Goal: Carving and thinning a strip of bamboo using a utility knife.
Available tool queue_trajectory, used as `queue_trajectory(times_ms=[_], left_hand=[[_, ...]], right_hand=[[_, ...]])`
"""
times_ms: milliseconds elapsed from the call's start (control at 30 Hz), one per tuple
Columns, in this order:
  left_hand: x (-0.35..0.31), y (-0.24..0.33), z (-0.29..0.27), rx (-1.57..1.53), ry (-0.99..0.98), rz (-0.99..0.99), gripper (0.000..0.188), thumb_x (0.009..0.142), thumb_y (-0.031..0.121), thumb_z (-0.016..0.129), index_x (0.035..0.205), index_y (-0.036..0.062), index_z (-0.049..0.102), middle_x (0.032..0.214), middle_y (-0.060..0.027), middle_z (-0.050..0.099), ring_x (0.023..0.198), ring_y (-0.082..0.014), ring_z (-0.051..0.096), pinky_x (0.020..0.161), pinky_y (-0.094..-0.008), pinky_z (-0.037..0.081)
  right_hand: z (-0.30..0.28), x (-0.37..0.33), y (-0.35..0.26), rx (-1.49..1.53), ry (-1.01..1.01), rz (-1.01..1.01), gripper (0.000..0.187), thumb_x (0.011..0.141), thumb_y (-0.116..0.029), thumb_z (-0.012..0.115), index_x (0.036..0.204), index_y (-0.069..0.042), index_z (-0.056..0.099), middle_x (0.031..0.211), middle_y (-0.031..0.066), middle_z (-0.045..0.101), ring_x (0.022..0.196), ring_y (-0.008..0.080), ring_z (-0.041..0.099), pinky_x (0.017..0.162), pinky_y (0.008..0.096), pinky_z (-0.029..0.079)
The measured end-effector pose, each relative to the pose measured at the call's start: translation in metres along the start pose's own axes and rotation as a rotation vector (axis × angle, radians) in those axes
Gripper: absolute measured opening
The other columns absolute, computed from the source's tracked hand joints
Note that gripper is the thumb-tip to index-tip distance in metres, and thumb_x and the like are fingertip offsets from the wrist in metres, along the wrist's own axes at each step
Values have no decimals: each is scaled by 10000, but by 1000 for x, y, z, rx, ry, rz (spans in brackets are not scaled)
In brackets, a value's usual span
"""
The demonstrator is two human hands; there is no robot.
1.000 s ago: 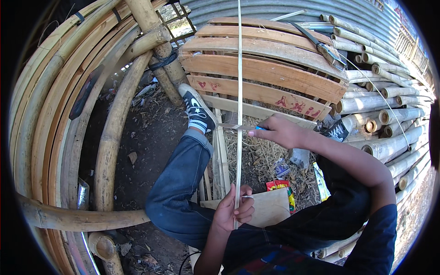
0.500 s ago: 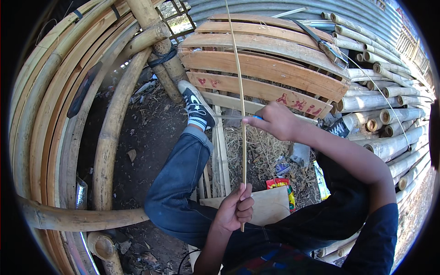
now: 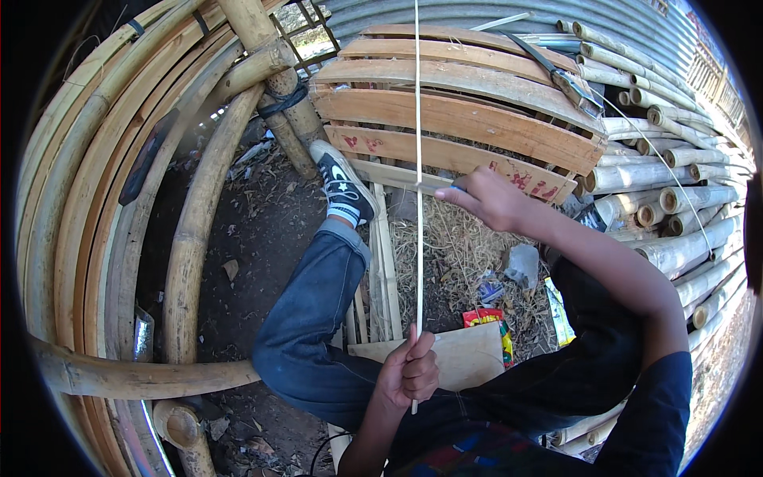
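Observation:
A long, thin bamboo strip (image 3: 420, 262) stands nearly straight up the middle of the view, its top running out past the upper edge. My left hand (image 3: 409, 370) is closed around it close to its lower end, above my lap. My right hand (image 3: 489, 203) is closed on a small knife (image 3: 431, 188), whose thin grey blade lies across the strip at about mid-height. A bit of blue shows at the knife's grip; most of the handle is hidden by my fingers.
A slatted wooden crate (image 3: 477, 111) stands ahead, a tool with a dark strap (image 3: 576, 89) on top. Stacked bamboo poles (image 3: 691, 199) fill the right. Bamboo rails (image 3: 187, 262) and planks are at left. Straw, a grey stone (image 3: 521, 265) and wrappers (image 3: 486, 317) lie between my legs.
My right hand with the knife has moved slightly up and to the right. The strip has turned, showing a paler face, and stands straighter. My left hand has dropped a little.

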State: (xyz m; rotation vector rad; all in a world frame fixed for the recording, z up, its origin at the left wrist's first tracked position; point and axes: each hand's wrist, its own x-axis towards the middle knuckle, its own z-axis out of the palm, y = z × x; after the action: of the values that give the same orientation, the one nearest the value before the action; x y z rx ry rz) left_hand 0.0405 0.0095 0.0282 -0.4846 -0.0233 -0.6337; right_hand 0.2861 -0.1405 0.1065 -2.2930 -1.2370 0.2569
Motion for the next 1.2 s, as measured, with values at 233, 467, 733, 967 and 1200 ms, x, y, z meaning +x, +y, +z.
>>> queue_trajectory(times_ms=[233,467,733,967,1200], left_hand=[[12,3,1,32,1,20,385,999,390,292,736,111,314,465,56,176,321,-19,138,283,-193,125],[18,13,13,139,54,18,381,994,414,297,763,112,313,478,47,208,328,-19,149,285,-180,133],[0,6,10,501,208,47,343,991,403,343,841,96,370,554,35,278,429,-45,262,392,-183,243],[0,-22,19,983,550,232,309,1006,324,336,849,69,412,571,42,252,459,-46,233,414,-206,247],[18,-1,24,1402,727,455,264,1008,267,358,873,50,426,570,48,263,468,-28,233,422,-203,225]], right_hand=[[15,-9,-9,165,-18,145,715,922,-572,381,689,74,579,537,198,489,548,351,539,613,463,438],[39,-8,-36,1154,-234,309,297,830,-323,697,887,-66,560,538,-75,346,437,27,310,403,215,195],[47,-2,-38,1353,-117,356,238,837,-231,687,917,-80,521,533,-67,353,423,37,303,403,223,194],[37,-2,-31,1171,25,399,232,853,-272,665,845,-71,549,520,-61,366,427,43,326,405,229,230],[41,-15,-45,357,-158,205,687,922,-567,384,610,12,583,486,166,466,483,317,505,608,463,433]])
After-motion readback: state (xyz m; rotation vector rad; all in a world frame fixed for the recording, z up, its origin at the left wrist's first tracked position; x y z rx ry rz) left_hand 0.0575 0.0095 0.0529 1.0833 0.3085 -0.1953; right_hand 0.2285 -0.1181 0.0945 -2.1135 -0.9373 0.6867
